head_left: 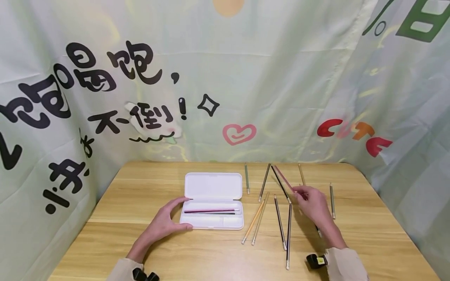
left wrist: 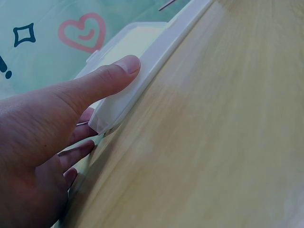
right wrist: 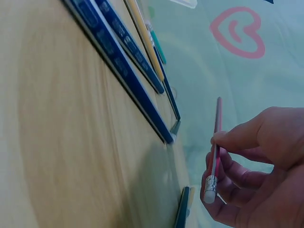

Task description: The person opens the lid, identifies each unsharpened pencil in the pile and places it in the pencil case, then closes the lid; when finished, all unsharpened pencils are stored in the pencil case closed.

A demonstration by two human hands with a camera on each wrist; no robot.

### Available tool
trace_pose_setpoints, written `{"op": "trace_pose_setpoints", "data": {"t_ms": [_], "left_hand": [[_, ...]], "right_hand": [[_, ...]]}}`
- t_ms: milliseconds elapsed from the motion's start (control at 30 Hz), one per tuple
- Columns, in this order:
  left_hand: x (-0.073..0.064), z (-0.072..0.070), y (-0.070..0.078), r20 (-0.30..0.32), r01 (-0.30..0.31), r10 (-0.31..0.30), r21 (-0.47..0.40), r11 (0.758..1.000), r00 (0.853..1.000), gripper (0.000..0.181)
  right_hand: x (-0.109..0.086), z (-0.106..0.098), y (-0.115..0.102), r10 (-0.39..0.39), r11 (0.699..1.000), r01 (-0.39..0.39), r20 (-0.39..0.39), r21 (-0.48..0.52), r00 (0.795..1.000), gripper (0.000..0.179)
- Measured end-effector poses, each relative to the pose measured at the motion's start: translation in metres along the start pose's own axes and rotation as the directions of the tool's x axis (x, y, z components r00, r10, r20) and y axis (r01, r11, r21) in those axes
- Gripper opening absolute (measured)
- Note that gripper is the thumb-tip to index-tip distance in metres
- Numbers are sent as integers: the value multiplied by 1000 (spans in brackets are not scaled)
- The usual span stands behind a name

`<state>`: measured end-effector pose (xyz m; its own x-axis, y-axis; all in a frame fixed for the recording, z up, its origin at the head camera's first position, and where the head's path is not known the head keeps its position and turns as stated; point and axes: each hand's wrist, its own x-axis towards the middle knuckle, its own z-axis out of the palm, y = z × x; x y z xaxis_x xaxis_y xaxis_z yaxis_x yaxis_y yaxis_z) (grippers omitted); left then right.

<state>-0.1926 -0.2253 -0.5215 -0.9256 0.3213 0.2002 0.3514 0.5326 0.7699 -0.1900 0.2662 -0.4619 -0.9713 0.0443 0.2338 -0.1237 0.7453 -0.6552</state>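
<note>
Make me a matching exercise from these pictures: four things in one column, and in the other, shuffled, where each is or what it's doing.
1. Left grip
2. Right grip
3. Pencil case
4. Heart

A. Printed on the curtain
B. Pinches a reddish pencil
C. Lies open, pencils inside
D. Holds the case's left side

Pairs: 1-D; 2-B; 3-C; 4-A

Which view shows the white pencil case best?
Head: the open white pencil case shows almost whole, with lid and tray visible. Left wrist: side-on, cropped, partly behind the left hand. Right wrist: just a sliver at top edge.
</note>
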Motion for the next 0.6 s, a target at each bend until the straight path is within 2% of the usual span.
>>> {"op": "trace_pose_setpoints", "data": {"t_ms": [200, 600], "left_hand": [[0, 0, -1, -1, -11, 11, 3, 1000, 1000, 90], [0, 0, 0, -4, -18, 18, 0, 1000, 1000, 89]], "right_hand": [[1, 8, -8, 15, 996, -16, 4, 85, 1000, 20], [-3, 27, -27, -34, 989, 39, -34, 144, 999, 17]]}}
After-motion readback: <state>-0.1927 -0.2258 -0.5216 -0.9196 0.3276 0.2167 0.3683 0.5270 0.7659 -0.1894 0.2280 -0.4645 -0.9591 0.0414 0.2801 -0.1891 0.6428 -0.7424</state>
